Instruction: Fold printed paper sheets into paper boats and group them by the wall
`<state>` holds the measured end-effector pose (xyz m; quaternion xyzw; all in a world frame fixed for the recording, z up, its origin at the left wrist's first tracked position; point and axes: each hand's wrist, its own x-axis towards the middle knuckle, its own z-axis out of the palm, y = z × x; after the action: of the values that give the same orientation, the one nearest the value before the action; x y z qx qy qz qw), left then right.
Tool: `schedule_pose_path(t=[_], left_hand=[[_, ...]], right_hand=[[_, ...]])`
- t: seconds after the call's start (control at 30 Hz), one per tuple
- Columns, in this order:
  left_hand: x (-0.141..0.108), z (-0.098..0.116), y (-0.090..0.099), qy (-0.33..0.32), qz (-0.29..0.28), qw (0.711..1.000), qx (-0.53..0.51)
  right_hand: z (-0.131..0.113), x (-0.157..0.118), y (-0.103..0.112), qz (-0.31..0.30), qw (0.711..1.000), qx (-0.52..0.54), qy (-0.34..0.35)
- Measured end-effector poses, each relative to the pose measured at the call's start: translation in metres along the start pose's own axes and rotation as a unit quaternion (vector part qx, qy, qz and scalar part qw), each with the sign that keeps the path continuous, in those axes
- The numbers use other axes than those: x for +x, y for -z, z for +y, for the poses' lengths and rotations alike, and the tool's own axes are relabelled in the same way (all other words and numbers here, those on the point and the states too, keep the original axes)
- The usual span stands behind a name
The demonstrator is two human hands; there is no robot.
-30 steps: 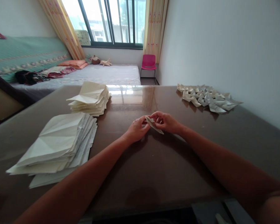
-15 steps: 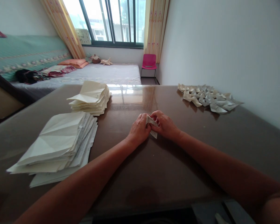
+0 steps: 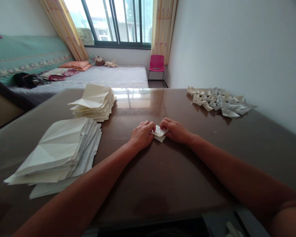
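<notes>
Between my hands is a small folded paper (image 3: 160, 134) with printed or written lines on it, at the middle of the brown table (image 3: 162, 184). My left hand (image 3: 143, 133) is closed with its fingertips pinching the paper's left corner. The right corner is pinched by my right hand (image 3: 174, 129), whose fingers are also curled closed. The paper's upper layer spreads wide between them, and a pointed lower part hangs toward me. Fingertips hide both side corners.
At the left lie a near stack of creased paper sheets (image 3: 56, 144) and a farther stack of folded sheets (image 3: 93, 102). Several folded paper boats (image 3: 219, 100) are grouped at the far right, near the wall. Beyond the table are a bed (image 3: 123, 75) and a pink chair (image 3: 157, 64).
My hands have moved apart, the left one leftward. The folded paper, earlier upright and mostly covered by fingers, now shows a wider, flatter shape between them.
</notes>
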<state>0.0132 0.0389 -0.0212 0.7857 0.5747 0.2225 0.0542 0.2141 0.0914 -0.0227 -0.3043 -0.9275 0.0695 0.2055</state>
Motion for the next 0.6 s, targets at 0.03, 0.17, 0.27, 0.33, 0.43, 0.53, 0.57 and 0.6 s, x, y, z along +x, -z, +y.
schedule_pose_path(t=[0.03,0.17,0.27,0.33,0.43,0.53,0.57,0.6], left_hand=[[-0.001,-0.001,0.002,-0.013,-0.005,1.000,0.016],[-0.006,-0.005,0.007,-0.047,-0.012,0.998,0.048],[-0.007,-0.009,0.010,-0.075,-0.010,0.995,0.070],[-0.007,-0.011,0.014,-0.101,-0.018,0.991,0.083],[-0.007,-0.014,0.018,-0.155,-0.029,0.984,0.080],[-0.006,-0.015,0.019,-0.205,-0.027,0.976,0.062],[-0.006,-0.014,0.018,-0.219,-0.028,0.973,0.061],[-0.006,-0.013,0.017,-0.229,-0.029,0.971,0.063]], right_hand=[[0.002,-0.001,0.001,-0.002,1.000,0.001,0.000],[0.007,-0.002,0.006,0.006,0.999,-0.004,0.032],[0.008,-0.002,0.014,-0.018,0.995,-0.016,0.101],[0.009,-0.001,0.018,-0.040,0.990,-0.018,0.135],[0.011,-0.002,0.021,-0.051,0.987,-0.020,0.150],[0.014,-0.003,0.021,-0.051,0.987,-0.022,0.151],[0.014,-0.003,0.021,-0.051,0.987,-0.022,0.150],[0.015,-0.003,0.020,-0.050,0.987,-0.021,0.150]])
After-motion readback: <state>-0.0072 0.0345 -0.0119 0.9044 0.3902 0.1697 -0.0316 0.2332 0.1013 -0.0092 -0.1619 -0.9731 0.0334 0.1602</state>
